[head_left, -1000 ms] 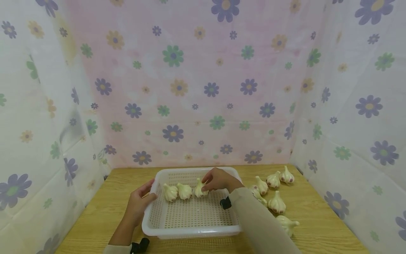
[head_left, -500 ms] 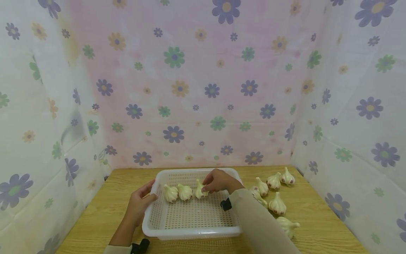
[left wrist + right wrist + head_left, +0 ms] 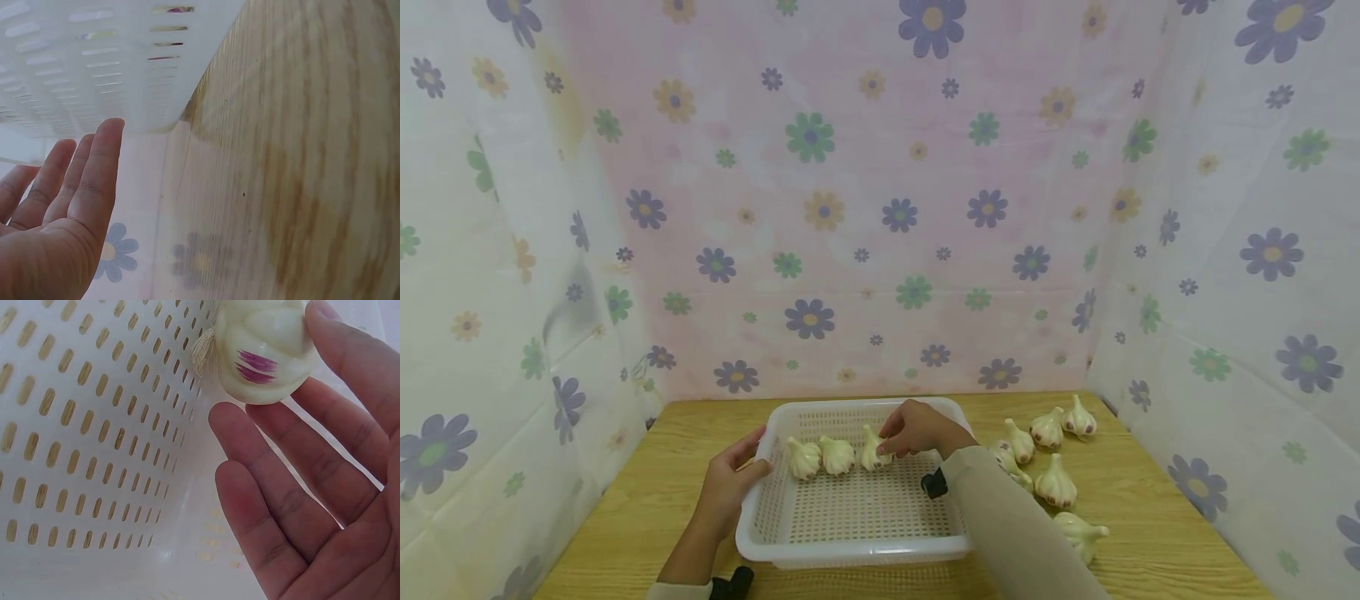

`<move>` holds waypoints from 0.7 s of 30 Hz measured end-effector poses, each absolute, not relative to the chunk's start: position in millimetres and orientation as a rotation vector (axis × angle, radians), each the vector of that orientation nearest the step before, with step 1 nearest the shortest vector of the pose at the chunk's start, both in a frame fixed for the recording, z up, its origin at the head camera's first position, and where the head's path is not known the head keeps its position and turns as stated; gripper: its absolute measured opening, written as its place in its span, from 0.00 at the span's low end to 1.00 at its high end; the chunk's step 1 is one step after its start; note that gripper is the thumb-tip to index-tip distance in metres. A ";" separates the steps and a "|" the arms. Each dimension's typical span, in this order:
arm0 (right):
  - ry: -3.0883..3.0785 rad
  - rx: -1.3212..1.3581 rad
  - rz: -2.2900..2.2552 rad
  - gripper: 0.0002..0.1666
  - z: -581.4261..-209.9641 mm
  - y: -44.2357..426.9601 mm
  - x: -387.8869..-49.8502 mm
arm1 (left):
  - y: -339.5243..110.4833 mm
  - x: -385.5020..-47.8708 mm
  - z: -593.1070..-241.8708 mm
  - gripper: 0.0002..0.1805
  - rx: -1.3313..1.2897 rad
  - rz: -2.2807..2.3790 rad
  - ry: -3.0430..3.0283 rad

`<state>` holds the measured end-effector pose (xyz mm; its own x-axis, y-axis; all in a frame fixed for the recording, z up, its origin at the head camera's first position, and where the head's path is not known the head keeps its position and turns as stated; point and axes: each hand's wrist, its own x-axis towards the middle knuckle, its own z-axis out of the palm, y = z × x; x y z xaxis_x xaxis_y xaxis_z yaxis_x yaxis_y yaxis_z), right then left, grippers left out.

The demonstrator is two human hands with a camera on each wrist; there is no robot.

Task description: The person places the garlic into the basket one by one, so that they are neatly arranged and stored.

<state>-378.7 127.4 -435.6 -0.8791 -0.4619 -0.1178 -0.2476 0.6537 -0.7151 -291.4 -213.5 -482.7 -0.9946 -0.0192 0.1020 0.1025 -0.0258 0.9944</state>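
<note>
A white perforated basket [image 3: 850,552] stands on the wooden table, two garlic bulbs [image 3: 803,458] side by side in its back left. To their right, a third bulb [image 3: 872,450] is pinched by my right hand [image 3: 921,429]; the right wrist view shows this bulb [image 3: 265,356] with purple streaks and root hairs, between thumb and fingers of the hand [image 3: 325,462]. My left hand [image 3: 730,479] holds the basket's left rim, thumb on top. In the left wrist view the fingers of that hand [image 3: 69,212] lie nearly straight along the basket's outer side [image 3: 112,69].
Several more garlic bulbs [image 3: 1056,483] lie on the table [image 3: 1150,517] to the right of the basket, some close to my right sleeve [image 3: 1011,517]. Flowered cloth [image 3: 865,183] hangs at the back and on both sides.
</note>
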 end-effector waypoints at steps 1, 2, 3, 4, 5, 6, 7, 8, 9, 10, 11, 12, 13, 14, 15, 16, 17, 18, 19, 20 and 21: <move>2.583 -0.571 -1.056 0.18 -435.6 127.3 -378.7 | -213.6 -291.2 -482.8 0.35 -0.091 -2.186 -2.132; 2.582 -0.574 -1.056 0.18 -435.7 127.3 -378.8 | -213.6 -291.3 -483.1 0.35 -0.087 -2.184 -2.132; 2.582 -0.577 -1.056 0.18 -435.7 127.4 -378.8 | -213.7 -291.4 -483.2 0.35 -0.085 -2.181 -2.133; 2.584 -0.580 -1.055 0.18 -435.7 127.5 -379.0 | -213.8 -291.5 -483.4 0.35 -0.084 -2.181 -2.133; 2.585 -0.581 -1.055 0.18 -435.7 127.8 -379.2 | -213.8 -291.6 -483.3 0.35 -0.085 -2.180 -2.133; 2.587 -0.582 -1.051 0.18 -435.7 128.0 -379.5 | -213.8 -291.8 -483.2 0.35 -0.087 -2.179 -2.133; 2.592 -0.581 -1.046 0.18 -436.1 128.5 -379.3 | -213.7 -291.7 -483.0 0.35 -0.090 -2.176 -2.138; 2.596 -0.579 -1.042 0.18 -436.3 128.9 -379.3 | -213.6 -291.7 -482.7 0.35 -0.091 -2.174 -2.140; 2.601 -0.575 -1.036 0.18 -436.3 129.2 -379.5 | -213.5 -291.7 -482.2 0.35 -0.096 -2.172 -2.143; 2.605 -0.569 -1.032 0.18 -436.2 129.4 -379.6 | -213.3 -291.6 -481.6 0.35 -0.096 -2.172 -2.144; 2.608 -0.566 -1.029 0.18 -436.0 129.4 -379.7 | -213.4 -291.6 -481.2 0.35 -0.097 -2.172 -2.146; 2.613 -0.565 -1.023 0.18 -435.7 129.3 -379.8 | -213.5 -291.5 -480.8 0.35 -0.096 -2.173 -2.148; 2.616 -0.564 -1.023 0.18 -435.2 129.3 -379.8 | -213.5 -291.4 -480.3 0.35 -0.094 -2.173 -2.151; 2.622 -0.568 -1.016 0.18 -435.1 129.3 -380.2 | -213.5 -291.5 -480.0 0.35 -0.090 -2.171 -2.153; 2.631 -0.575 -1.007 0.18 -434.9 129.3 -380.6 | -213.7 -291.6 -479.7 0.35 -0.093 -2.169 -2.156; 2.638 -0.584 -1.003 0.18 -434.6 129.4 -381.0 | -213.9 -291.7 -479.7 0.35 -0.091 -2.167 -2.156; 2.649 -0.598 -0.993 0.19 -434.5 129.7 -381.5 | -214.1 -292.0 -479.9 0.35 -0.090 -2.162 -2.158; 2.665 -0.614 -0.979 0.20 -434.5 130.1 -382.2 | -214.2 -292.2 -480.1 0.35 -0.085 -2.154 -2.161; 2.680 -0.633 -0.964 0.20 -434.4 130.8 -382.7 | -214.3 -292.3 -480.1 0.35 -0.081 -2.147 -2.166; 2.699 -0.647 -0.940 0.21 -434.3 131.4 -383.3 | -214.5 -292.3 -480.5 0.35 -0.075 -2.141 -2.168; 2.716 -0.659 -0.927 0.23 -433.8 132.1 -383.3 | -214.6 -292.0 -480.7 0.35 -0.071 -2.138 -2.171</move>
